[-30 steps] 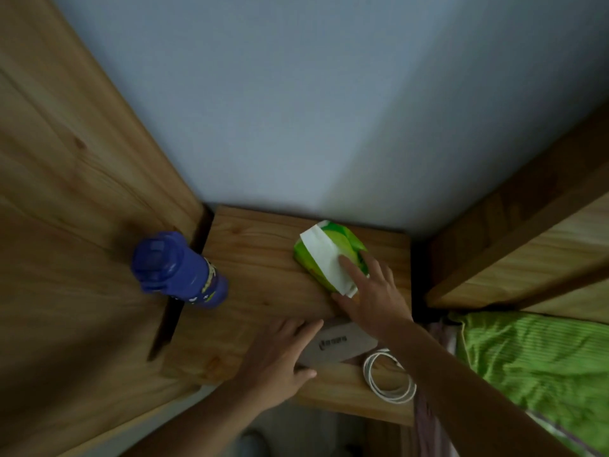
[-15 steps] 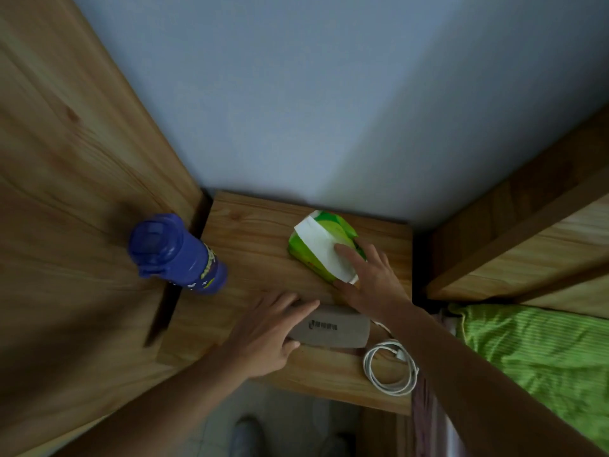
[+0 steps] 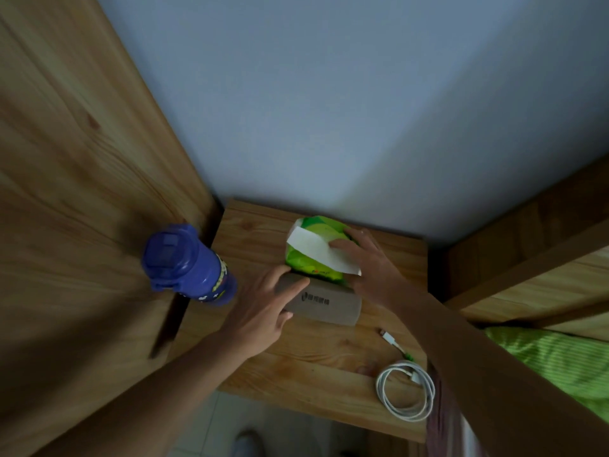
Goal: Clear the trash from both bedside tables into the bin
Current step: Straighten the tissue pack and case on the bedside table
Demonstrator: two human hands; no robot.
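On the wooden bedside table (image 3: 313, 364) lies a green tissue pack (image 3: 308, 270) with a white tissue (image 3: 313, 250) sticking out of its top. My right hand (image 3: 370, 268) lies over the pack's right side, fingers on the tissue and thumb at the pack's front edge. A grey oblong case (image 3: 329, 303) with dark lettering sits right in front of the pack and touches it. My left hand (image 3: 260, 311) grips the case's left end, fingers on top and thumb at the front. No bin is in view.
A blue bottle (image 3: 188, 265) stands at the table's left edge against a tall wooden panel (image 3: 82, 192). A coiled white cable (image 3: 405, 390) lies at the front right corner. A bed with a green sheet (image 3: 553, 364) is at the right. The wall is behind.
The grey case slid from the table's front edge back against the tissue pack under my left hand. My right hand stayed on the pack. The cable is now fully uncovered.
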